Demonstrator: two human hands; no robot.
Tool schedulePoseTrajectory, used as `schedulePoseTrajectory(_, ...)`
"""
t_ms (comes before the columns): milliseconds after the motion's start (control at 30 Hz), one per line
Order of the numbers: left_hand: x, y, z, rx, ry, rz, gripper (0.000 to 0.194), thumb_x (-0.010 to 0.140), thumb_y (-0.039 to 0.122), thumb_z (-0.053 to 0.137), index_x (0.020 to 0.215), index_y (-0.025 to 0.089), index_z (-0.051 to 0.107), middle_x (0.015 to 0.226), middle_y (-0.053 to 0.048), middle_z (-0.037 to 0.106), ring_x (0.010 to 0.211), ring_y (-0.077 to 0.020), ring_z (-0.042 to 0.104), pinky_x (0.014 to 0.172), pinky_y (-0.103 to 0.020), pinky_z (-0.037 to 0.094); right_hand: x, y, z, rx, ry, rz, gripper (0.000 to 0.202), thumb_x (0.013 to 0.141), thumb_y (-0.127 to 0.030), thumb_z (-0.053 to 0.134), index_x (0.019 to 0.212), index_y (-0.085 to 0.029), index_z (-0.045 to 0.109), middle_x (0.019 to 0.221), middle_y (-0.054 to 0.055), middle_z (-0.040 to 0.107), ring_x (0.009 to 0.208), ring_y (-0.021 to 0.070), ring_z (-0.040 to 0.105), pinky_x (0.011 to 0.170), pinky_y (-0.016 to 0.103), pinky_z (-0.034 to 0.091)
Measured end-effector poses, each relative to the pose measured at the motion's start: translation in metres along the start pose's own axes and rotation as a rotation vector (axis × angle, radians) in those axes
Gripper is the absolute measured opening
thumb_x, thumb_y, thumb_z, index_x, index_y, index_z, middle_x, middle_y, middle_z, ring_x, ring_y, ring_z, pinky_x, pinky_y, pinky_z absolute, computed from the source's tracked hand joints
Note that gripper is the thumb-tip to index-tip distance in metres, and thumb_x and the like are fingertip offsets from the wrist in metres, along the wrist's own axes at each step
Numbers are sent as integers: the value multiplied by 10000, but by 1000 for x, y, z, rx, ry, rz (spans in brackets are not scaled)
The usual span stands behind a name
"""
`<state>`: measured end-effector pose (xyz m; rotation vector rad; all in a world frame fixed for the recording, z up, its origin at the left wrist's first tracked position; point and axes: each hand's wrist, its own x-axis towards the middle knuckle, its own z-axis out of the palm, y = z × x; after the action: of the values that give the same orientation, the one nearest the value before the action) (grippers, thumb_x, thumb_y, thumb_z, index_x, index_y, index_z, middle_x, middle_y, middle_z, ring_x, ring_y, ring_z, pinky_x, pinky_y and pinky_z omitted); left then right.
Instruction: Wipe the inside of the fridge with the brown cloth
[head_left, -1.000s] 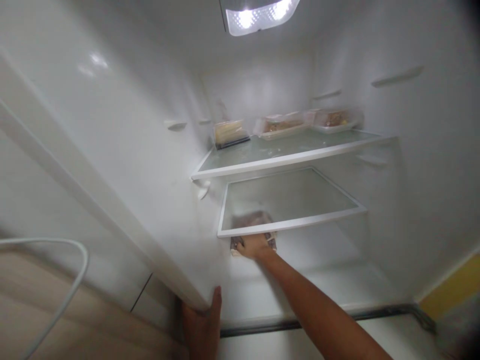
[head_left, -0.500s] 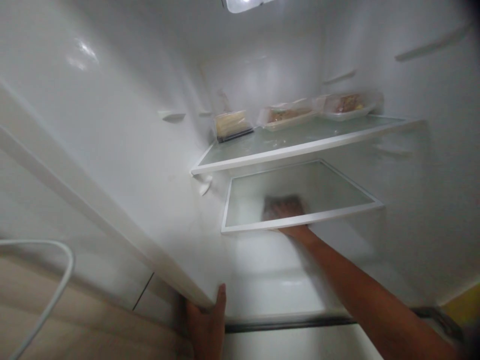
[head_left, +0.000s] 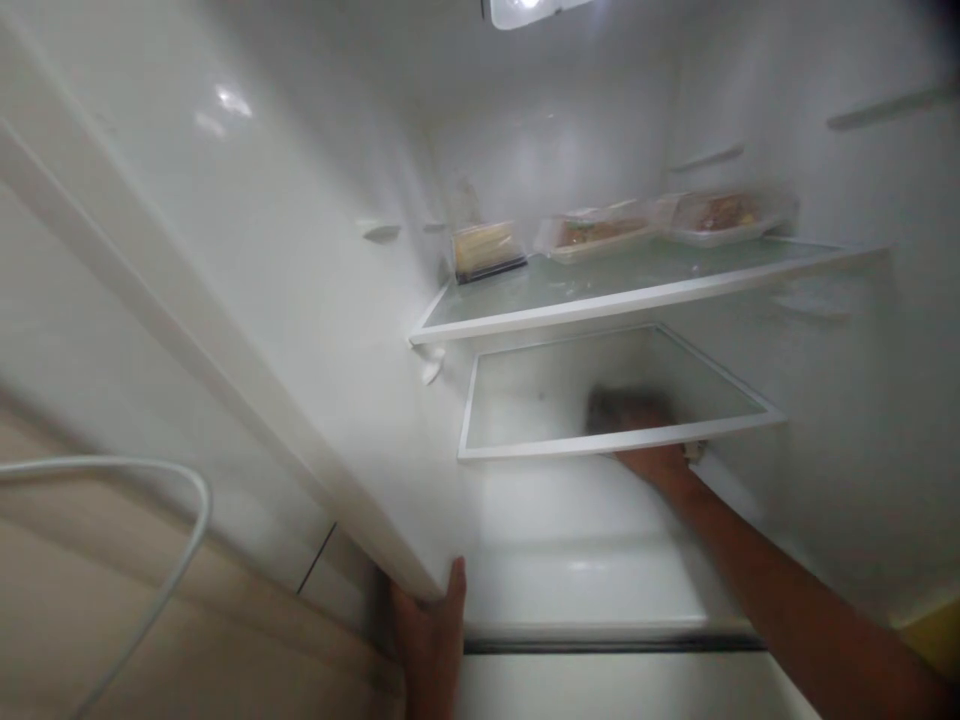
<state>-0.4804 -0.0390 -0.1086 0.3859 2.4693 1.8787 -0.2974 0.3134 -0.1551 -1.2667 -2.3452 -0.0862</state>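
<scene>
My right hand (head_left: pixel 651 462) reaches under the lower glass shelf (head_left: pixel 540 446) of a refrigerator. Through the glass it shows blurred, with a dark greyish cloth (head_left: pixel 609 408) under its fingers at the back of the compartment. The fingers themselves are smeared by motion. At the lower left, my left hand (head_left: pixel 429 630) is closed around the front edge of the refrigerator's side wall (head_left: pixel 352 490), thumb on the inner face and the other fingers hidden behind.
On the upper glass shelf (head_left: pixel 585 311) stand a clear-wrapped pale yellow pack (head_left: pixel 487 250) and two clear-covered food trays, one in the middle (head_left: pixel 596 235) and one at right (head_left: pixel 716 215). A white cable (head_left: pixel 196 540) loops at the left. A lamp (head_left: pixel 529 8) glows above.
My right hand and the cloth have moved to the right beneath the lower shelf. My left hand keeps its hold on the wall edge. The whole view has shifted slightly.
</scene>
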Motion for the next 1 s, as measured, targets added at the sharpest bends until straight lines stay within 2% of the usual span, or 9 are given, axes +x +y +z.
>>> schedulePoseTrajectory(100, 0, 0, 0, 0, -11, -1, 593, 670, 520, 746, 1109, 163, 571, 1058, -133, 701, 990, -305, 689, 958, -526, 542, -19, -20, -11, -7, -50, -41, 558, 929, -535, 378, 1238, -150, 639, 1255, 187, 642, 1197, 319, 533, 1068, 470, 325)
schedulePoseTrajectory(200, 0, 5, -1, -5, -25, 19, 564, 667, 499, 739, 1088, 159, 579, 1042, -130, 700, 1005, -316, 679, 963, -526, 533, -45, -42, -21, 12, -105, -16, 598, 909, -593, 387, 1296, -196, 611, 1318, 166, 625, 1236, 341, 520, 1085, 504, 320)
schedulePoseTrajectory(367, -2, 12, -3, -29, -30, 77, 554, 657, 482, 733, 1077, 155, 579, 1020, -119, 699, 977, -306, 682, 939, -500, 545, -95, -76, -42, 113, -235, -119, 704, 885, -645, 389, 1469, -255, 451, 1554, 134, 429, 1443, 376, 340, 1168, 551, 235)
schedulePoseTrajectory(533, -2, 12, -3, -13, -32, 82, 596, 661, 489, 729, 1120, 142, 576, 1056, -135, 704, 1018, -318, 682, 945, -490, 546, -141, -112, -71, 230, -392, -261, 727, 852, -633, 462, 1489, -286, 412, 1609, 124, 341, 1469, 401, 298, 1159, 591, 236)
schedulePoseTrajectory(700, -1, 9, -3, -4, -41, 87, 615, 670, 508, 726, 1139, 138, 579, 1078, -152, 705, 1002, -313, 686, 938, -486, 546, -164, -165, -82, 399, -362, -277, 533, 904, -448, 430, 1393, -256, 519, 1506, 110, 502, 1400, 374, 397, 1126, 587, 282)
schedulePoseTrajectory(800, 0, 8, -4, -18, -47, 105, 618, 659, 524, 732, 1118, 139, 583, 1064, -147, 709, 995, -314, 686, 924, -486, 549, -158, -198, -82, 611, -302, -119, 402, 889, -359, 448, 1212, -208, 634, 1245, 144, 681, 1203, 331, 568, 1048, 528, 378)
schedulePoseTrajectory(867, 1, 8, -4, -15, -40, 110, 627, 634, 536, 746, 1098, 144, 589, 1059, -143, 709, 995, -321, 685, 916, -495, 550, -151, -218, -82, 884, -226, 132, 401, 904, -426, 436, 1142, -190, 655, 1127, 147, 717, 1102, 305, 623, 1013, 483, 426)
schedulePoseTrajectory(933, 2, 6, -3, -12, -27, 113, 639, 610, 541, 757, 1091, 153, 594, 1053, -135, 709, 988, -323, 684, 917, -502, 548, -149, -238, -81, 1309, -182, 398, 500, 915, -547, 403, 1184, -193, 631, 1154, 126, 716, 1100, 273, 644, 1010, 436, 466)
schedulePoseTrajectory(1000, 2, 4, -2, -54, 1, 114, 641, 588, 521, 772, 1088, 159, 601, 1022, -120, 711, 964, -315, 687, 909, -492, 553, -155, -259, -76, 1705, -202, 562, 592, 898, -624, 404, 1289, -213, 576, 1277, 92, 677, 1197, 241, 618, 1049, 401, 474)
